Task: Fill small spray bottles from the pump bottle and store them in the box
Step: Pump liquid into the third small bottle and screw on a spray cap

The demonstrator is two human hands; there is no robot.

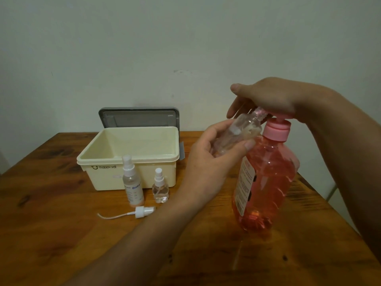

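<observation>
A large pump bottle of pink liquid with a pink pump head stands on the wooden table at the right. My right hand lies flat on top of the pump head, fingers fairly straight. My left hand grips a small clear bottle without its cap, tilted with its mouth up under the pump nozzle. A loose white spray cap with its tube lies on the table. A cream box stands open at the back left.
Two capped spray bottles stand in front of the box: a taller one with a "Baby" label and a short round one. The box's grey lid leans behind it against the wall. The table's right edge runs close to the pump bottle.
</observation>
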